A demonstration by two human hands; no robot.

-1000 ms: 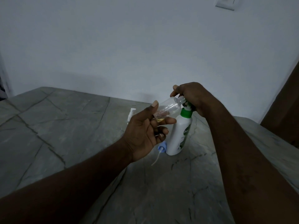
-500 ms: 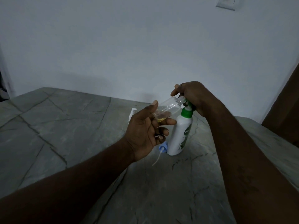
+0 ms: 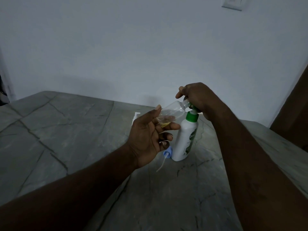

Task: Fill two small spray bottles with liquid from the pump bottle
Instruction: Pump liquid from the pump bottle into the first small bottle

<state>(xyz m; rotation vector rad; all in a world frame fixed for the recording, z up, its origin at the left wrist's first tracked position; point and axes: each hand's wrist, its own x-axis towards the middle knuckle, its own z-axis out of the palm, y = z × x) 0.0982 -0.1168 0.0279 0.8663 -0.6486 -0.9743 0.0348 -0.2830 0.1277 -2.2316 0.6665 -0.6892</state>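
Note:
A white pump bottle (image 3: 185, 139) with a green collar stands on the stone table (image 3: 66, 130). My right hand (image 3: 196, 97) sits curled over its pump head, hiding the nozzle. My left hand (image 3: 148, 137) holds a small clear spray bottle (image 3: 170, 113) by its base, tilted with the open neck up against the pump spout. A little yellowish liquid lies in the bottle's lower end. A blue spray cap with a white dip tube (image 3: 166, 154) lies on the table at the pump bottle's foot. Another small white item (image 3: 135, 116) stands behind my left hand, mostly hidden.
The grey cracked stone table meets a plain white wall (image 3: 150, 47) just behind the bottles. A brown wooden surface (image 3: 293, 117) rises at the right edge. A wall switch plate (image 3: 232, 3) is at the top right.
Both hands and the bottles stay almost where they were. The small bottle remains tilted against the pump spout.

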